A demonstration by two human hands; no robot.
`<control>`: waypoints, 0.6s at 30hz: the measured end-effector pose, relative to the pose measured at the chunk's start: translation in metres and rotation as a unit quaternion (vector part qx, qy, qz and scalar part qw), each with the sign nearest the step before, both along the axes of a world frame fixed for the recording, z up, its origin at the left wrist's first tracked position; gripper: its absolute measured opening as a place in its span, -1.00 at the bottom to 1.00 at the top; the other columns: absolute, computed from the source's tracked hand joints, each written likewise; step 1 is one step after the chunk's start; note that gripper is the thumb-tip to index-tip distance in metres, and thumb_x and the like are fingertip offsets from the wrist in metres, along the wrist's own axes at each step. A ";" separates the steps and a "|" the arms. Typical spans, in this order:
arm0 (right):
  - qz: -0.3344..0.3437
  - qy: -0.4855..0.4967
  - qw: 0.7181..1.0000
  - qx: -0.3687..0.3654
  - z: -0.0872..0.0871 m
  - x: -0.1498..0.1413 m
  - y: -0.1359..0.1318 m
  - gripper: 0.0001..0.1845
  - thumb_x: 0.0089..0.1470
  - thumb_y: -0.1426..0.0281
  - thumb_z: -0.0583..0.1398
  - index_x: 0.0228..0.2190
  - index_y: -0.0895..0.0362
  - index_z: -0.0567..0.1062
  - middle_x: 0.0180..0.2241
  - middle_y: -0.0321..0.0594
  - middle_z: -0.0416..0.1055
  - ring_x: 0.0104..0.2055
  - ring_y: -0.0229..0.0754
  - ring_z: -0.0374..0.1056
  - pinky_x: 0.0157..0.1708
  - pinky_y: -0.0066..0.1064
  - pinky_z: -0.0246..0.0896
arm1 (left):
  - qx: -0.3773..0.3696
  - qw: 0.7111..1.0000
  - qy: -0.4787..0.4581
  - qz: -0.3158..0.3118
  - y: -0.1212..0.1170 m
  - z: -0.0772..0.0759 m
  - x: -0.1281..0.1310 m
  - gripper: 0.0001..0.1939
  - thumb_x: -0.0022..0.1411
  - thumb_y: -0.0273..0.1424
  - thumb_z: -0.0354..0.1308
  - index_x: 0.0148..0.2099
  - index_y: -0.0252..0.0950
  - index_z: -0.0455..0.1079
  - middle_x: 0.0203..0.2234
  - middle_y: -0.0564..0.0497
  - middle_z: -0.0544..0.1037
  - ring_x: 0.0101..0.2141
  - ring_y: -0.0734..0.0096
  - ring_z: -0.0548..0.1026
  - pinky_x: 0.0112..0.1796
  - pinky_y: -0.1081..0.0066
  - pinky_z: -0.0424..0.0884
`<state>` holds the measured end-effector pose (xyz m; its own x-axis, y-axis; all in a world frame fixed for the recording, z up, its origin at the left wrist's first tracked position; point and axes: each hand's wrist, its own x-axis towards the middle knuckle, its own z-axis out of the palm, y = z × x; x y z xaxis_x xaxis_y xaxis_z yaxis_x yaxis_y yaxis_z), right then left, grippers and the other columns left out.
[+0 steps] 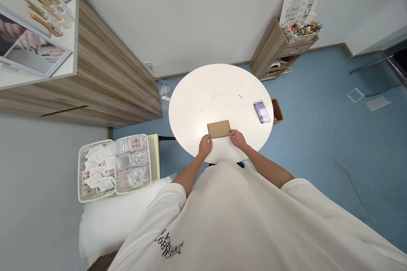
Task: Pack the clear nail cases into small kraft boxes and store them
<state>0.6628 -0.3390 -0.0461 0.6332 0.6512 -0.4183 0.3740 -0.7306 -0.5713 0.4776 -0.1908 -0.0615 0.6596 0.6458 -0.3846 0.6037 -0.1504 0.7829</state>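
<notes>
A flat brown cardboard box [218, 129] lies near the front edge of the round white table [206, 89]. My left hand [205, 145] grips its front left corner, thumb and fingers closed together. At the opposite end, my right hand [238, 139] pinches the right side of the box near its front corner. The box looks closed, and its inside is hidden. To the right on the tabletop lies a blurred purple item [261, 112], apart from both hands.
Two white baskets [115, 169] with packets and clear cases stand at the left, above a white wrapped roll [117, 220]. A wood cabinet [117, 59] rises behind them. An open carton [277, 111] sits on the floor right of the table. A small cabinet [267, 48] stands against the wall.
</notes>
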 end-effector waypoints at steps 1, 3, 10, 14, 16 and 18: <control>-0.008 0.008 1.000 0.000 0.000 0.000 0.001 -0.57 0.22 0.44 0.06 0.11 0.06 0.40 0.11 -0.13 0.43 -0.01 -0.16 0.43 -0.02 -0.32 0.32 | -0.006 1.000 0.005 0.003 0.001 0.000 0.000 -0.62 0.33 -0.52 0.00 0.16 -0.24 0.35 0.12 -0.14 0.45 0.09 0.23 0.45 0.10 0.21 0.38; -0.037 0.024 0.999 -0.005 0.000 0.001 0.003 -0.54 0.22 0.39 0.07 0.15 0.06 0.34 0.11 -0.10 0.42 -0.07 -0.16 0.46 -0.11 -0.34 0.35 | -0.021 1.000 0.015 0.018 0.005 0.000 0.001 -0.58 0.32 -0.49 0.04 0.21 -0.24 0.28 0.15 -0.17 0.42 0.09 0.21 0.45 0.07 0.21 0.40; -0.064 0.030 0.997 -0.019 0.001 -0.004 0.011 -0.53 0.20 0.24 0.10 0.10 0.12 0.42 0.07 -0.03 0.45 -0.02 -0.09 0.44 -0.06 -0.31 0.34 | -0.070 0.995 0.052 0.044 0.014 0.007 0.011 -0.48 0.29 -0.39 0.14 0.26 -0.31 0.23 0.22 -0.30 0.34 0.05 0.15 0.50 -0.04 0.28 0.43; -0.072 0.067 0.995 0.004 0.005 -0.012 0.014 -0.68 0.14 0.28 0.12 -0.11 0.07 0.53 -0.07 -0.14 0.54 -0.09 -0.08 0.45 -0.14 -0.32 0.35 | -0.072 0.997 0.031 0.022 0.008 0.016 0.018 -0.72 0.28 -0.41 0.10 0.02 -0.29 0.43 -0.04 -0.19 0.55 -0.16 0.21 0.55 -0.20 0.32 0.43; -0.104 0.081 0.991 0.011 0.008 -0.015 0.014 -0.68 0.11 0.29 0.14 -0.13 0.07 0.54 -0.09 -0.15 0.55 -0.11 -0.08 0.45 -0.16 -0.33 0.34 | -0.066 0.997 0.012 0.036 0.004 0.022 0.020 -0.76 0.26 -0.41 0.10 -0.04 -0.27 0.45 -0.13 -0.14 0.58 -0.20 0.23 0.54 -0.24 0.34 0.42; -0.130 0.093 0.987 0.025 0.012 -0.016 0.011 -0.67 0.07 0.28 0.16 -0.14 0.07 0.55 -0.09 -0.16 0.55 -0.12 -0.08 0.45 -0.16 -0.35 0.33 | -0.063 0.997 0.003 0.051 0.001 0.028 0.021 -0.77 0.24 -0.42 0.13 -0.05 -0.26 0.47 -0.16 -0.13 0.59 -0.21 0.22 0.54 -0.25 0.35 0.41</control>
